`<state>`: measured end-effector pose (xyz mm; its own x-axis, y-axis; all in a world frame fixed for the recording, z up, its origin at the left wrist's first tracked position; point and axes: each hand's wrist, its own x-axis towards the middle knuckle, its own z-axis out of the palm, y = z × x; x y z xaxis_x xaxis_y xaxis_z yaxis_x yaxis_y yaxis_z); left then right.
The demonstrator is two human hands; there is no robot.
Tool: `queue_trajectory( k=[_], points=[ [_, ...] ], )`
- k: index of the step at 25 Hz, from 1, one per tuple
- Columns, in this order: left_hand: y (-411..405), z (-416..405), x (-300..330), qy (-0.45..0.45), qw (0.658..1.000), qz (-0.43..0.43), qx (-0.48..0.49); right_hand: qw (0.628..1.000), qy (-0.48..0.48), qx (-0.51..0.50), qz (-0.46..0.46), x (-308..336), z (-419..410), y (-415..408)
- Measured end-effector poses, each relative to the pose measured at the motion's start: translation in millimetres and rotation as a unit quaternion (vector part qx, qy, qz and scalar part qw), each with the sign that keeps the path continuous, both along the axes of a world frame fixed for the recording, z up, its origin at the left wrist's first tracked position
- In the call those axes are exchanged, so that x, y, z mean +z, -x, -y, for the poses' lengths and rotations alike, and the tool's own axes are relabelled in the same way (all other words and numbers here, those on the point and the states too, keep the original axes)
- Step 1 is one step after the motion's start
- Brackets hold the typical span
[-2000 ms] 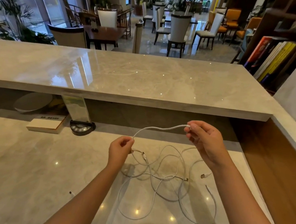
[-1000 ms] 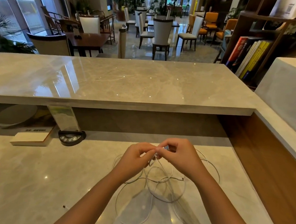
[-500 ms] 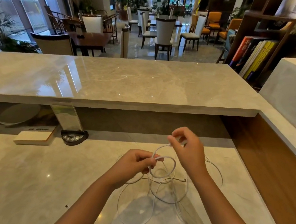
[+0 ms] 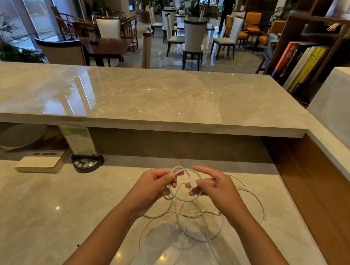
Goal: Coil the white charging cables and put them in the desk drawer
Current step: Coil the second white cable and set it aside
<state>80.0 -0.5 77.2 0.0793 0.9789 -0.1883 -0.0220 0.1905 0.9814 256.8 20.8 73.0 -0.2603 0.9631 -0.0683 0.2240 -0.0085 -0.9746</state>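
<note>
Right hand (image 4: 215, 188) has lowered toward left hand (image 4: 154, 186), both pinching a small loop of thin white charging cable (image 4: 179, 224) above the marble desk (image 4: 24, 203).

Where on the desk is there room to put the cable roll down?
Bare marble lies left of the left hand, in front of the white book and the black button gadget. The raised counter shows bare too. Under and right of the right hand, loose white cables crowd the desk.
</note>
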Motion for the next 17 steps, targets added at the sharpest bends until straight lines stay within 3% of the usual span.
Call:
queue_trajectory(
  k=[5, 12, 17],
  points=[
    [-0.1, -2.8, -4.8, -0.019, 0.995, -0.092, 0.042, 0.983, 0.076, 0.015, -0.166, 8.0, 5.4, -4.0],
    [-2.1, -4.8, -1.1, -0.019, 0.992, -0.117, 0.033, 0.991, -0.056, -0.086, -0.081, 8.3, 0.5, -0.2],
    [-2.9, -3.7, -1.1, -0.021, 0.994, -0.098, 0.031, 0.984, -0.094, -0.123, -0.093, 3.5, 0.6, 2.5]
  ],
)
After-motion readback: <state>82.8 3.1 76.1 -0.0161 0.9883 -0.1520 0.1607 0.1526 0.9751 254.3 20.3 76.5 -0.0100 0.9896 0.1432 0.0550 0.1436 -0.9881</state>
